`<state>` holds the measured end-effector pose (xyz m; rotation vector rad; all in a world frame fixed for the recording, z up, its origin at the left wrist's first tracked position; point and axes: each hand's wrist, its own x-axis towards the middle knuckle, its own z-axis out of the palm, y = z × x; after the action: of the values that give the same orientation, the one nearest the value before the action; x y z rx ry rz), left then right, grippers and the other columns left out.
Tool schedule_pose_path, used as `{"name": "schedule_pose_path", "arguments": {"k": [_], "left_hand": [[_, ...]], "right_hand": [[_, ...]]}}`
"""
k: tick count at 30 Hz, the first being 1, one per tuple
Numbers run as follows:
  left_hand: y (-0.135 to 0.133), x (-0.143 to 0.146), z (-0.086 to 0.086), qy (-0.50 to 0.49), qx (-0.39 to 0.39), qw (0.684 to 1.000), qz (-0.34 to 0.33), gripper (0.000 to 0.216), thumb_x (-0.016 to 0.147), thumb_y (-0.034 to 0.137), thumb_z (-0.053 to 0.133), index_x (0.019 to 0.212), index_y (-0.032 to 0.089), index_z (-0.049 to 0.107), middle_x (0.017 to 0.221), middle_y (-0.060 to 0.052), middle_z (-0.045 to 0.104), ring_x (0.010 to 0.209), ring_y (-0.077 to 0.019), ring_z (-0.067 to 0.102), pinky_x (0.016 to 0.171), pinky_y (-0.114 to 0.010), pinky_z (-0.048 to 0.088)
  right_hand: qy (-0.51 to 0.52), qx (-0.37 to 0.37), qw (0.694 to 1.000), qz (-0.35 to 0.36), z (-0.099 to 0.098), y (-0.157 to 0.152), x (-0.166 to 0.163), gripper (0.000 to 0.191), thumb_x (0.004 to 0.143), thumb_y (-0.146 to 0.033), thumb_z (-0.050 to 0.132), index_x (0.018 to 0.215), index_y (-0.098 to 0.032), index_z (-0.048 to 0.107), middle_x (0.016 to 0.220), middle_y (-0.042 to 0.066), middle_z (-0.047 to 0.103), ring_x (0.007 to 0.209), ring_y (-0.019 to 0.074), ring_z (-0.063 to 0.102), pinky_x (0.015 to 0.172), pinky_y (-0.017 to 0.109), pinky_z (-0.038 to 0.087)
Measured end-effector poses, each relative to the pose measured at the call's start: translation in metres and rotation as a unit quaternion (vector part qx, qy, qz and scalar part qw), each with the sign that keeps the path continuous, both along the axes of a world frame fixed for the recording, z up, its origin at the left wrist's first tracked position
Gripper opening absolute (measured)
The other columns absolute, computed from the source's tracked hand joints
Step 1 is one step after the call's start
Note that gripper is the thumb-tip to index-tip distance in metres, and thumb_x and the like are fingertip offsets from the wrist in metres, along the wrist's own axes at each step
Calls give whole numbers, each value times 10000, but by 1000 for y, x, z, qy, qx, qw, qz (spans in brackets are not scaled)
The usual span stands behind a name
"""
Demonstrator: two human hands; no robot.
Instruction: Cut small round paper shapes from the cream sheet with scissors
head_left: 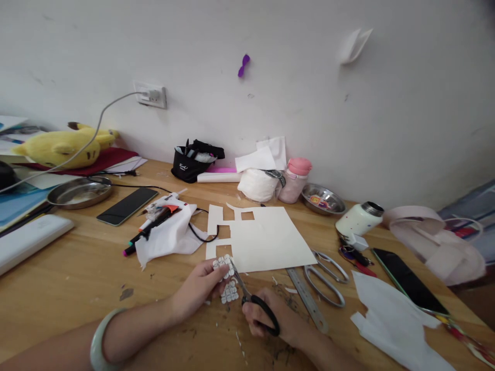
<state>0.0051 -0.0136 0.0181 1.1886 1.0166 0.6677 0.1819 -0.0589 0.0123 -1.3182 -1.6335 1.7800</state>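
My left hand (pixel 201 286) pinches a small white paper cutout (pixel 223 266) with a scalloped edge and rounded shapes drawn on it in dark lines. Black-handled scissors (pixel 266 312) are in my right hand (pixel 276 314), fingers through the loops, with the blades reaching to the cutout's right edge. Just below, a similar white cutout (pixel 230 292) is seen by my left fingertips; whether it lies on the table or hangs from them I cannot tell. A large cream paper sheet (pixel 270 239), notched along its left side, lies beyond both hands.
Right of my hand lie a metal ruler (pixel 307 299), grey-handled scissors (pixel 325 278), crumpled white paper (pixel 394 319) and a phone (pixel 410 281). To the left are markers (pixel 149 232), a glue gun (pixel 166 201) and another phone (pixel 127 206). Bottles, a pencil pouch (pixel 189 165) and metal dishes stand farther back.
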Motion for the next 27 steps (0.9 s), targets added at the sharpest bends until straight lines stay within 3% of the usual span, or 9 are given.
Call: {"name": "schedule_pose_path", "arguments": {"k": [8, 27], "left_hand": [[1, 0, 1, 14, 7, 1000, 9, 444, 649, 598, 509, 568, 164, 458, 424, 62, 401, 399, -70, 308, 422, -203, 220], [0, 1, 1, 13, 12, 1000, 25, 425, 686, 579, 500, 573, 174, 434, 457, 64, 399, 408, -70, 305, 402, -199, 223]], "right_hand": [[21, -32, 999, -5, -1, 1, -3, 358, 701, -394, 492, 461, -165, 357, 420, -37, 399, 373, 40, 323, 381, 191, 194], [11, -25, 1000, -6, 7, 1, -5, 364, 707, -383, 484, 442, -168, 355, 403, -41, 382, 367, 37, 297, 388, 194, 205]]}}
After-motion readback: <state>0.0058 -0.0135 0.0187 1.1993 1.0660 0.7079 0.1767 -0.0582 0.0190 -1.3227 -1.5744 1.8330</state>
